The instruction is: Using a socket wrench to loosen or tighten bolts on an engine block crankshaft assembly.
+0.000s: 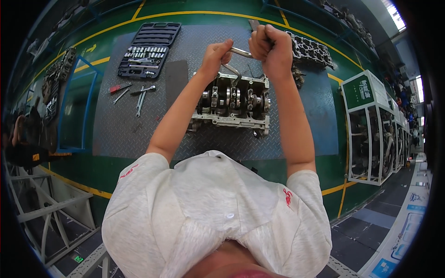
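Note:
My left hand [217, 59] is closed on a bent steel crank-handled wrench [241, 51] near its left bend. My right hand [270, 48] is closed higher up on the same wrench, to the right. The wrench's lower section [233, 70] runs down to an engine block [232, 118] with exposed crankshaft and bearing caps, lying below my hands on the steel work surface [134, 134]. A flat grey metal piece shows just behind my right hand, partly hidden. My forearms frame the block on both sides.
An open socket case [141, 62] and loose wrenches [139, 99] sit left. A cylinder head [310, 50] lies back right. A blue frame [72, 148] and another person's arm [18, 129] are far left, white cage stands [371, 134] right, a metal frame [55, 201] lower left.

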Available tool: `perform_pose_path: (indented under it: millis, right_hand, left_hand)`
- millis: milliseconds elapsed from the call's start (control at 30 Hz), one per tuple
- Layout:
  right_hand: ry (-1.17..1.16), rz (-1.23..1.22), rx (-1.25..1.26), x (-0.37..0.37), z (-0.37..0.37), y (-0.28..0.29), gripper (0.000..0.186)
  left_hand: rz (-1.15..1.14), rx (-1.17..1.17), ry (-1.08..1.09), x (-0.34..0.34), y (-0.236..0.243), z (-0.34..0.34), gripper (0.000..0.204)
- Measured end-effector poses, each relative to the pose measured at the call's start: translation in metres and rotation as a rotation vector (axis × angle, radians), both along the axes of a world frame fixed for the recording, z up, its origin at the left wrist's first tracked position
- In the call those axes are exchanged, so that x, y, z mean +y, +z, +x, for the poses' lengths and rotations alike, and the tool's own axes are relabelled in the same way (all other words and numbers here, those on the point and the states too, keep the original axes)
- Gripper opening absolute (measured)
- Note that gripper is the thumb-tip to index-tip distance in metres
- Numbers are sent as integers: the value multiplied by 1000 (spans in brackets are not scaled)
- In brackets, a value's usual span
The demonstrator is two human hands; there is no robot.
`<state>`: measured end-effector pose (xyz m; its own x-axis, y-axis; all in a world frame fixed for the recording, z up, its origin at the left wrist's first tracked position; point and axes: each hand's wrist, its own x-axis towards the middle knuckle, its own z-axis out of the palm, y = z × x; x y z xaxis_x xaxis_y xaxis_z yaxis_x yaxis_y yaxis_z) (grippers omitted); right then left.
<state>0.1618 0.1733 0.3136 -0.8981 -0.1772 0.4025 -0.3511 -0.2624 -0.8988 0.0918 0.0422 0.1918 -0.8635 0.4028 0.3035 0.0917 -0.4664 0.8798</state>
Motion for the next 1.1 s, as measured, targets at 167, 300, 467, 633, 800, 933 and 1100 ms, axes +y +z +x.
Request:
perform_pose_path:
  millis: [167, 300, 467, 633, 800, 933, 1100]
  right_hand:
    - [-15, 32, 40, 31, -31, -11, 36]
    - [41, -87, -37, 34, -38, -15, 36]
    - [70, -42, -39, 36, -44, -19, 36]
    - [94, -107, -99, 40, -51, -25, 36]
    - [139, -65, -105, 44, -64, -29, 36]
    - [171, -73, -104, 38, -72, -28, 37]
    - [-84, -67, -62, 0, -63, -35, 37]
  left_hand:
    - [-98, 28, 82, 19, -14, -1, 53]
    - [-55, -36, 75, 20, -18, 5, 52]
    - [-121, -26, 131, 21, -20, 7, 55]
    - [-141, -62, 175, 28, -26, 10, 55]
    - [-137, -94, 194, 30, -28, 5, 55]
    - [-108, -104, 126, 23, -38, -16, 52]
    - [58, -233, 65, 58, -36, -67, 43]
